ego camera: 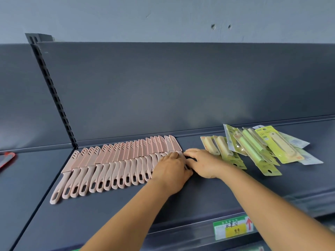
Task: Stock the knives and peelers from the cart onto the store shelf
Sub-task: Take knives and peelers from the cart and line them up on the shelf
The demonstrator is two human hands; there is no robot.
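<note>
A long overlapping row of pink sheathed knives (pixel 116 165) lies on the dark grey shelf (pixel 126 211), blades toward the back panel. My left hand (pixel 170 169) rests palm down on the handles at the row's right end. My right hand (pixel 203 163) lies just to its right, fingers touching the last knife; whether either hand grips a knife is hidden. A loose pile of packaged peelers (pixel 261 147) on yellow-green cards lies to the right of my right hand.
A dark back panel (pixel 181 87) rises behind the shelf, with a slotted upright (pixel 54 93) at the left. A red-and-grey item (pixel 7 159) lies on the neighbouring shelf at far left. A green and yellow price tag (pixel 233 229) sits on the front rail.
</note>
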